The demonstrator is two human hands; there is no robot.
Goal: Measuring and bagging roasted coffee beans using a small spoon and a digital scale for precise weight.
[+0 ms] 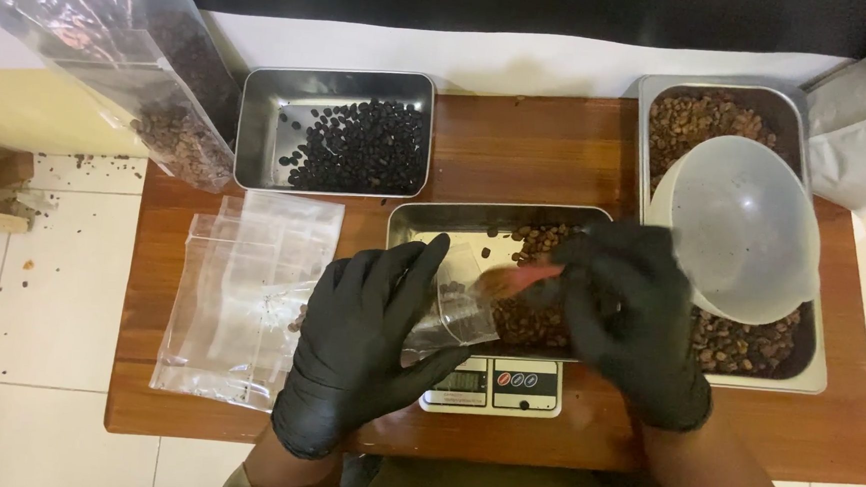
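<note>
Three trays (260, 123) of beans; left hand (362, 339) grips pouch (459, 310), right hand (629, 321) pinches scoop (521, 279)

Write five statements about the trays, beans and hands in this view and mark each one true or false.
1. Both hands wear black gloves. True: left hand, right hand.
2. The left hand holds a clear plastic cup. True.
3. The tray with the darkest beans sits on the scale. False: it stands at the back left of the wooden table; the middle tray sits on the scale.
4. The white bowl lies on the floor. False: it rests in the right tray of beans.
5. Clear plastic bags lie left of the left hand. True.
</note>
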